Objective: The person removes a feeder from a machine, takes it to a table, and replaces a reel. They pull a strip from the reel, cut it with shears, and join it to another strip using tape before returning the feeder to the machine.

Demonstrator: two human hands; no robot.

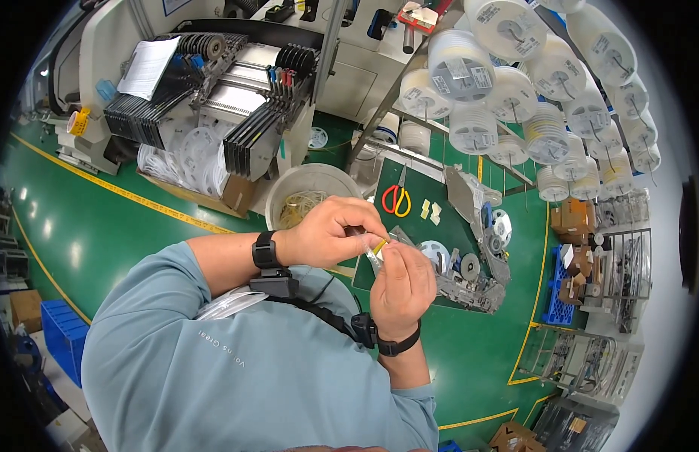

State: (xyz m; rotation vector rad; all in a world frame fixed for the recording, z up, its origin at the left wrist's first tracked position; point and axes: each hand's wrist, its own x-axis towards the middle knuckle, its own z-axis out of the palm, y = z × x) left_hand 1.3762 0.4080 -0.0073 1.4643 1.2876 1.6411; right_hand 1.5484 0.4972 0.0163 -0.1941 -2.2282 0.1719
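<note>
In front of my body both hands meet over the near edge of a green-topped bench [380, 215]. My left hand [327, 235] pinches a narrow, clear tape strip [373, 258] that carries a small yellow piece [380, 246]. Thumb and forefinger of my right hand [402, 285] press together on the same strip, touching the left fingertips. The fingers hide part of the strip. Beyond them on the bench lie scissors [397, 199] with red and yellow handles and several small pale yellow slips [431, 212]. A metal tape feeder [474, 282] with small reels lies right of my hands.
A round bin [278, 197] of tape scraps stands just beyond my left hand. Racked white reels [508, 94] hang at the upper right. A machine with a bank of feeders [248, 94] is at the upper left. Cartons [572, 218] stand at the right.
</note>
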